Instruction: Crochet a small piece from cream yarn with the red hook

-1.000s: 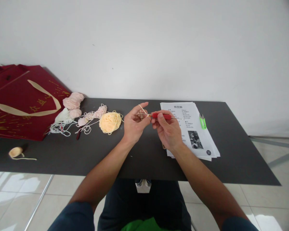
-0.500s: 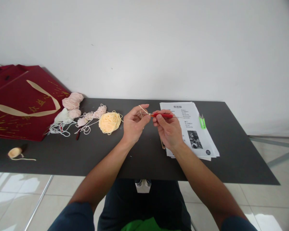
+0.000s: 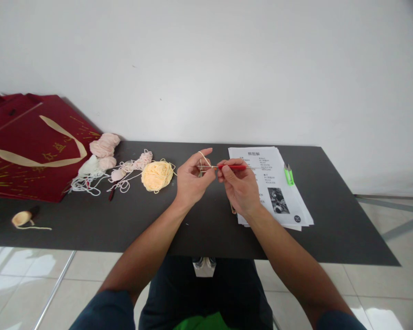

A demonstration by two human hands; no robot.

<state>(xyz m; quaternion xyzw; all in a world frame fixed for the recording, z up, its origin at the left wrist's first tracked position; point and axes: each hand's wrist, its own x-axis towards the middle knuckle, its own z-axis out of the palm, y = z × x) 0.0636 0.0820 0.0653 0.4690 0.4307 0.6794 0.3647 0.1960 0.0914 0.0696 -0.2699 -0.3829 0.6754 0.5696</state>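
My right hand [image 3: 240, 185] grips the red handle of a crochet hook [image 3: 234, 167], whose thin metal shaft points left. Across from it, my left hand [image 3: 193, 178] has a strand of cream yarn [image 3: 205, 158] looped over the raised index finger, with thumb and other fingers pinched together. The hook's tip reaches in among the left fingers and the yarn. Whatever small stitches lie in that pinch are mostly hidden. A pale yellow yarn ball [image 3: 157, 176] rests on the table just left of my left hand, a strand running from it towards that hand.
Printed sheets [image 3: 278, 201] lie under and beyond my right hand, with green-handled thread snips [image 3: 288, 175] on them. Pink yarn [image 3: 105, 145], white yarn [image 3: 88, 181] and a dark red bag [image 3: 30, 146] are at the left. A small cream crocheted piece [image 3: 21, 218] sits near the front-left edge.
The hook has moved slightly left, its shaft now reaching further into the left hand's yarn. The yarn over the left index finger has shifted to a more curved loop.
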